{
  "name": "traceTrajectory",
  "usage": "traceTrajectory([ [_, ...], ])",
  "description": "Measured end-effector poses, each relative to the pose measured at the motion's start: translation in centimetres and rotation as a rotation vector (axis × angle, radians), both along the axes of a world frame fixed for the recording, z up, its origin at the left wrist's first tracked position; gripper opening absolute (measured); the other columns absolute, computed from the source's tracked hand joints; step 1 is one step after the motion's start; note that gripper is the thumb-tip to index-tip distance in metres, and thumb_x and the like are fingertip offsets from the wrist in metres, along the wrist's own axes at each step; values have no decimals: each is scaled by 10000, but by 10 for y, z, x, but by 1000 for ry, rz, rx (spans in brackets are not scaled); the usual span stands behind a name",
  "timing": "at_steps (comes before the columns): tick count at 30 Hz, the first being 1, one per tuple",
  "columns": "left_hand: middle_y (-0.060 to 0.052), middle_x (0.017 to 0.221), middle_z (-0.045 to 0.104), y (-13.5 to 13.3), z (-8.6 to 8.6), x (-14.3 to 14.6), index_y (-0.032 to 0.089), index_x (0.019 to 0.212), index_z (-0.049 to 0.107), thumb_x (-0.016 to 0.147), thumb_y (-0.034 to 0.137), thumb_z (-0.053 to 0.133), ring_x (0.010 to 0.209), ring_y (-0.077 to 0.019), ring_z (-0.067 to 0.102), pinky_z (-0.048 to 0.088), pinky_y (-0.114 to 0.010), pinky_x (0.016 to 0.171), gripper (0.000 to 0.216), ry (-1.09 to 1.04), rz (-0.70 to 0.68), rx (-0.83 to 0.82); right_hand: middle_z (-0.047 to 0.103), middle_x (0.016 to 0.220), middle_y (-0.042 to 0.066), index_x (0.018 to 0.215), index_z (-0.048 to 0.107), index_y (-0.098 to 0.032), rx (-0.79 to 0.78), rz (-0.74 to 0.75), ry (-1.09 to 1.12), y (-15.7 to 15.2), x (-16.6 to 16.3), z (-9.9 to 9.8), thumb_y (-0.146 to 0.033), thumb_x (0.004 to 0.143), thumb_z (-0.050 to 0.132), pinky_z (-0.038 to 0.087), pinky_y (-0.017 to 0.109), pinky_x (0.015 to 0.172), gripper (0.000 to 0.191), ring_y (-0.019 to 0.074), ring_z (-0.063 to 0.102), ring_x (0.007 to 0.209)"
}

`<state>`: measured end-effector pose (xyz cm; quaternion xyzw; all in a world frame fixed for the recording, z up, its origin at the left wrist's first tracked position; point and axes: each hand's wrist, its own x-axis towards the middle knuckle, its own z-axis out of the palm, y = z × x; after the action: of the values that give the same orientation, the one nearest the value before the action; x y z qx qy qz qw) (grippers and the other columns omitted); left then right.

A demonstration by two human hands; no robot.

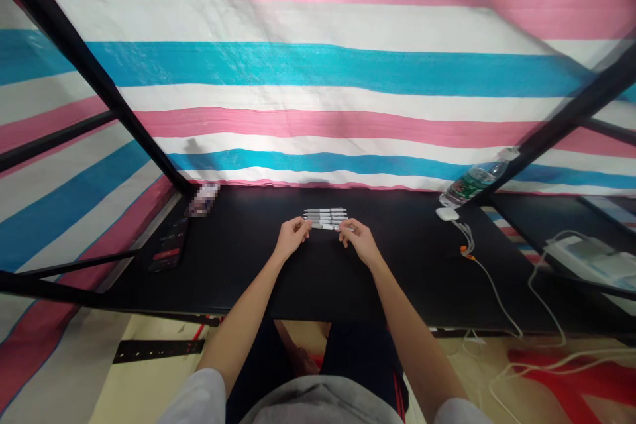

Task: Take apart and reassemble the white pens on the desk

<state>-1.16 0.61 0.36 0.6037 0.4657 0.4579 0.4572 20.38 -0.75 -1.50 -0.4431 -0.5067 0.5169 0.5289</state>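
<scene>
Several slim white-and-grey pens lie side by side in a stack of rows on the black table. The nearest pen stretches between my two hands. Its left end is pinched by the fingertips of my left hand. At its right end, the thumb and fingers of my right hand close on it. My fingers cover both tips of this pen. It lies roughly parallel to the others, just in front of them.
A phone with a timer lies at the left, below a blurred small item. At the back right stand a tilted water bottle and a white charger with a cable. Black frame posts flank the table.
</scene>
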Motion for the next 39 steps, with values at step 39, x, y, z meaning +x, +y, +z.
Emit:
traceTrajectory([
  [39, -30, 725, 613, -3, 1, 3, 136, 945, 659, 788, 451, 648, 563, -97, 503, 416, -237, 564, 352, -61, -112, 24, 665, 825, 53, 913, 668, -204, 463, -118, -653, -16, -13, 6, -274, 860, 528, 519, 302, 700, 165, 175, 613, 707],
])
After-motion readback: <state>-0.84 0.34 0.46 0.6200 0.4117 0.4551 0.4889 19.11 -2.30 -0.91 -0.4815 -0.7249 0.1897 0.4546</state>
